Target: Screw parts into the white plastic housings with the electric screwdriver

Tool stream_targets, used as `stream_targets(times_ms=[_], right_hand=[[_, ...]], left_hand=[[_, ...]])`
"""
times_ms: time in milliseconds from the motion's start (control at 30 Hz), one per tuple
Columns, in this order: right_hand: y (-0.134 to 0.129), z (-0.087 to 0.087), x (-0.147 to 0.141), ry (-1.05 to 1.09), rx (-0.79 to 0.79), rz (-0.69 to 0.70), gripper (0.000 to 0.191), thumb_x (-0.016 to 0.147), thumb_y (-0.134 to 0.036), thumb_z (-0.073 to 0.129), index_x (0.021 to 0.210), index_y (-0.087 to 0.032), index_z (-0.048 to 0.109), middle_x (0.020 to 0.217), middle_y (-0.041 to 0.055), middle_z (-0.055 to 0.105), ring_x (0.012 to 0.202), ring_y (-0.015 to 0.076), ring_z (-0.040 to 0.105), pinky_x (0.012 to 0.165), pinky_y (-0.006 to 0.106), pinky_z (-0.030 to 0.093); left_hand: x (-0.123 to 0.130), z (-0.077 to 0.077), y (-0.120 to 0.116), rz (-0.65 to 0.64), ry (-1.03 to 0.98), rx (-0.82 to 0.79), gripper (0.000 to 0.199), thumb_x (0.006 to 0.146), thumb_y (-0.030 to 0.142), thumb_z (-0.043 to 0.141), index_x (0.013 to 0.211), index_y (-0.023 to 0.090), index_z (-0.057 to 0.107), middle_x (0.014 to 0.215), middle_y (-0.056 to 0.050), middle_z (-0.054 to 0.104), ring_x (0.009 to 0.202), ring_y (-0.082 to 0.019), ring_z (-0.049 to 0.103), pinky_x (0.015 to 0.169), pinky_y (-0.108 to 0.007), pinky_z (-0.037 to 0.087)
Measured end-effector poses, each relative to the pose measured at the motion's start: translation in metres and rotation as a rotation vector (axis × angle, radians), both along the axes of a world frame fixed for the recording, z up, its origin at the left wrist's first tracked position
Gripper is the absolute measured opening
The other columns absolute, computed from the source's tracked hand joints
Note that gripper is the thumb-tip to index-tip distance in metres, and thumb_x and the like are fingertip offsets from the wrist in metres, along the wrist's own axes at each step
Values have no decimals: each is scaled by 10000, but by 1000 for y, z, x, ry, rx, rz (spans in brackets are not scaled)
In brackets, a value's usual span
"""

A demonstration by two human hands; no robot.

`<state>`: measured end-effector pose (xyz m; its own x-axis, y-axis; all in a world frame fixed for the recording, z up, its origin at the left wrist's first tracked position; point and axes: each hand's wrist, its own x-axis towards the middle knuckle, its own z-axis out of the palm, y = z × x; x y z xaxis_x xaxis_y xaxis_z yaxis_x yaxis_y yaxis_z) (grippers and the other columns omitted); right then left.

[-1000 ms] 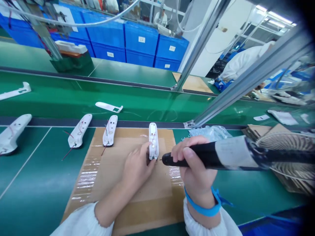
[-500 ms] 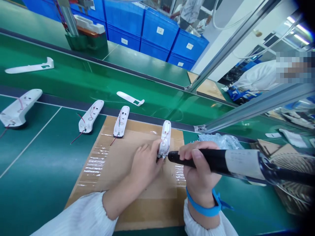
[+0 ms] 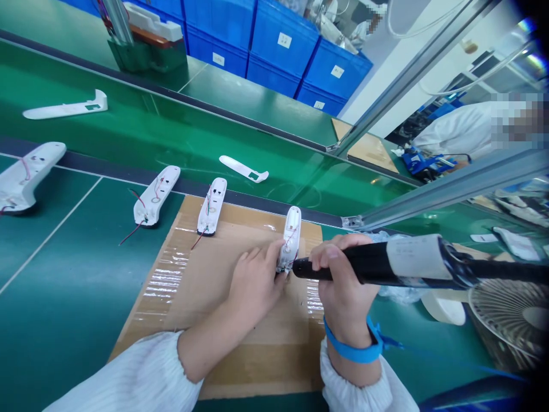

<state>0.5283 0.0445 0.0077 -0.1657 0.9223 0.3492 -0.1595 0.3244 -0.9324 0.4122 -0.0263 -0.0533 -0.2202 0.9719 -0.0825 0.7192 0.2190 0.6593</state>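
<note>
One black electric screwdriver [image 3: 373, 260] is closing the earlier gap to the wired white housing [image 3: 293, 220], so bit and part are probably meeting. The housing is resting near the far right corner of the cardboard sheet [image 3: 266, 372]. The left hand [image 3: 255, 277] is slanting in, half-curled fingers bracing the housing; the right hand [image 3: 343, 286] is holding the screwdriver nearly level, fingers wrapped tight.

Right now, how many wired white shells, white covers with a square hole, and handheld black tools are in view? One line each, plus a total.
Wired white shells: 4, one in the left hand
White covers with a square hole: 2
Black tool, in the right hand: 1
Total: 7
</note>
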Motion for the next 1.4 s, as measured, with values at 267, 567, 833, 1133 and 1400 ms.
stream_targets(times_ms=[267,567,833,1133,1400], right_hand=[[0,-2,1,0,-35,32,207,927,-185,813,895,-253,619,675,-77,581,567,129,605,604,289,516],[-4,10,9,-21,17,49,249,907,-303,914,1022,-268,696,740,-49,653,638,156,644,680,314,565],[-43,24,50,-48,-46,-60,161,945,-259,861,943,-246,701,683,-51,622,561,140,628,603,286,547],[-39,18,51,16,-41,-77,144,927,-240,845,940,-245,702,680,-55,606,562,138,623,614,285,550],[-36,38,40,89,26,61,92,961,-243,795,950,-235,704,644,-53,591,537,134,605,575,270,533]], left_hand=[[0,4,1,-3,-30,-41,563,937,158,745,1460,293,589,1227,-52,831,1149,-343,768,940,-480,559],[-3,-3,-1,-1,2,18,513,980,212,735,1465,291,589,1160,-60,828,1119,-338,766,934,-463,566],[-2,-13,-3,-15,34,107,456,1010,209,715,1449,256,602,1303,-90,793,1174,-343,736,975,-482,573],[-7,-10,-8,-230,24,269,227,1023,212,673,1246,242,701,1131,-70,767,1040,-288,711,865,-410,539],[-3,-20,-8,-455,-2,439,149,1019,343,803,958,215,756,924,-29,763,897,-247,678,761,-376,466]])
